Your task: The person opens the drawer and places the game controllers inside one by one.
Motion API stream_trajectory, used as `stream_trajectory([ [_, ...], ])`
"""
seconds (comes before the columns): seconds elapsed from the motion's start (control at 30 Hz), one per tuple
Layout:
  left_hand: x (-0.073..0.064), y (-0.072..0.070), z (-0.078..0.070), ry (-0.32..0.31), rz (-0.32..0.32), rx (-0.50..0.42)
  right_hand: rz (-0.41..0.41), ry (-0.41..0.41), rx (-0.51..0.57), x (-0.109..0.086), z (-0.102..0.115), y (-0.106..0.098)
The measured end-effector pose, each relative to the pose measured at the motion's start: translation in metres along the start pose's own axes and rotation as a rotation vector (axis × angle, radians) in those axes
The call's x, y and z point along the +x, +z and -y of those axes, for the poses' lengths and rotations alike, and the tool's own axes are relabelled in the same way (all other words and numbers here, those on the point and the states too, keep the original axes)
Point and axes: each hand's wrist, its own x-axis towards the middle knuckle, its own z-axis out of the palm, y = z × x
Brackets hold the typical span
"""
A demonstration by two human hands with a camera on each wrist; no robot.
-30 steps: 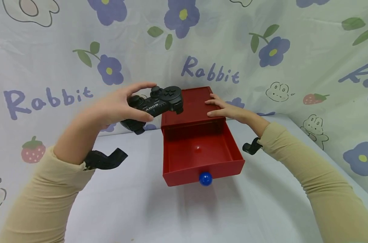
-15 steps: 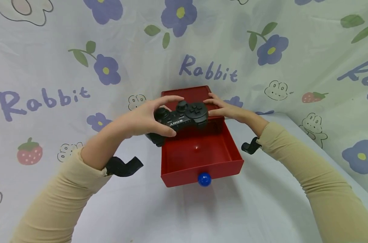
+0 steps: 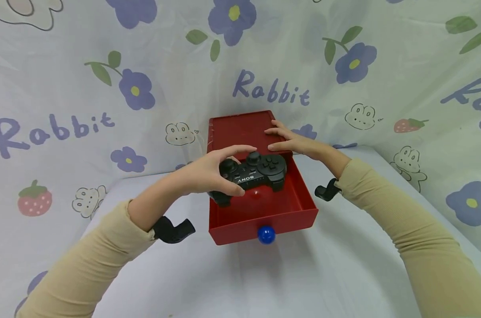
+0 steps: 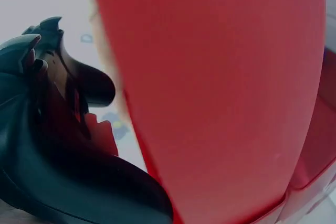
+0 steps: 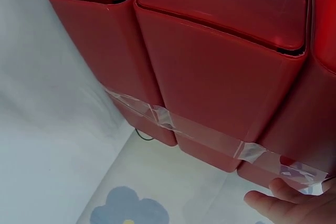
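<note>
A black Sony game controller [image 3: 273, 166] is in my left hand [image 3: 206, 172], thumb on the near side and fingers on the far side. Together they hang over the pulled-out drawer [image 3: 300, 221] of a red box [image 3: 240, 132]. A round blue knob [image 3: 266, 235] sits on the drawer's front. On the box's top, near its right edge, rests my right hand [image 3: 294, 141] with fingers spread. The left wrist view shows the controller [image 4: 68, 166] close beside a red wall. Fingers [image 5: 278, 200] of the right hand appear low in the right wrist view, beside the red box [image 5: 210, 77].
A white cloth [image 3: 264, 282] covers the table under the box. Behind it hangs a curtain [image 3: 177, 88] printed with flowers, rabbits and strawberries. Clear tape [image 5: 205, 132] runs round the red box. Each wrist carries a black strap piece [image 3: 173, 230].
My left hand has carried the controller rightward and down, from left of the red box to over the drawer. My right hand stays on the box, and the drawer stays pulled out.
</note>
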Motion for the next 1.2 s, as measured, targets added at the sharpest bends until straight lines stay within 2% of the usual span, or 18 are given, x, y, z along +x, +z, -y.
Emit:
stream_trajectory([
  [0.13, 0.003, 0.004, 0.003, 0.003, 0.029, -0.024, 0.006, -0.007, 0.0, -0.004, 0.006, 0.001],
  [0.4, 0.008, 0.014, 0.005, 0.022, 0.03, 0.037, 0.007, -0.017, -0.004, -0.004, 0.004, -0.001],
  [0.77, 0.021, 0.026, 0.018, 0.015, 0.038, 0.105, -0.002, -0.029, -0.008, 0.014, -0.024, -0.005],
  [1.2, 0.033, 0.033, 0.033, -0.006, 0.072, 0.162, -0.011, -0.019, -0.013, 0.016, -0.027, -0.005],
])
